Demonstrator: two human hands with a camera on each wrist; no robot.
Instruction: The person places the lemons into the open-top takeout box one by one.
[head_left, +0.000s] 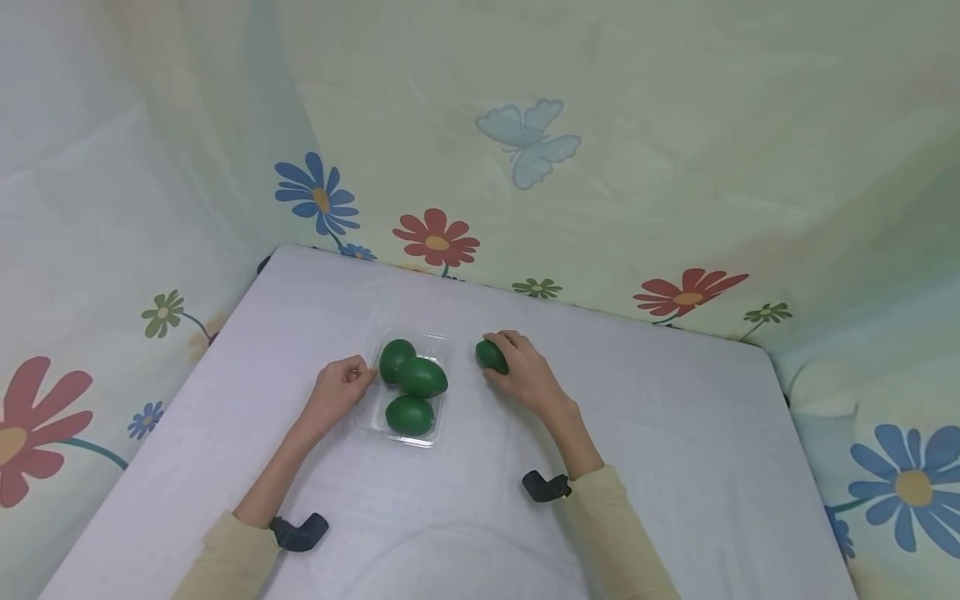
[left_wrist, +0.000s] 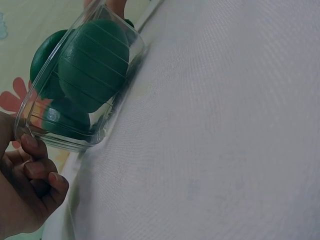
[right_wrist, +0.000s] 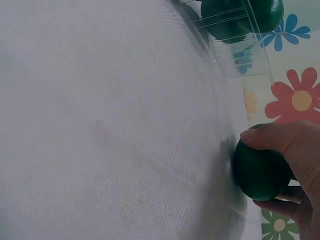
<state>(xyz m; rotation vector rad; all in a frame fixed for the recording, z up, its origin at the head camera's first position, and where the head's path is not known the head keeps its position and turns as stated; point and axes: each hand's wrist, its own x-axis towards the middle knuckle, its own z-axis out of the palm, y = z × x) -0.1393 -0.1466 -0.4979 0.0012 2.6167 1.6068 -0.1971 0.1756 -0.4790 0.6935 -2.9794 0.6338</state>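
Observation:
A clear plastic tray [head_left: 370,423] stands on the table with three smooth green oval fruits in it: one at the back left [head_left: 396,360], one in the middle [head_left: 422,377] leaning on it, and one at the front [head_left: 409,416]. My left hand [head_left: 341,387] pinches the tray's left rim between thumb and curled index finger; the left wrist view shows this hand [left_wrist: 30,185] at the rim's corner. Right of the tray, my right hand [head_left: 527,372] grips another green oval fruit [right_wrist: 261,167], thumb on one side and fingers round the other. Whether that fruit touches the cloth is unclear.
A white cloth covers the table [head_left: 675,467], which ends at a back edge against a flowered curtain [head_left: 615,200]. Black wrist-worn devices [head_left: 300,532] sit at both cuffs. A pale round shape [head_left: 823,388] shows beyond the table's right edge.

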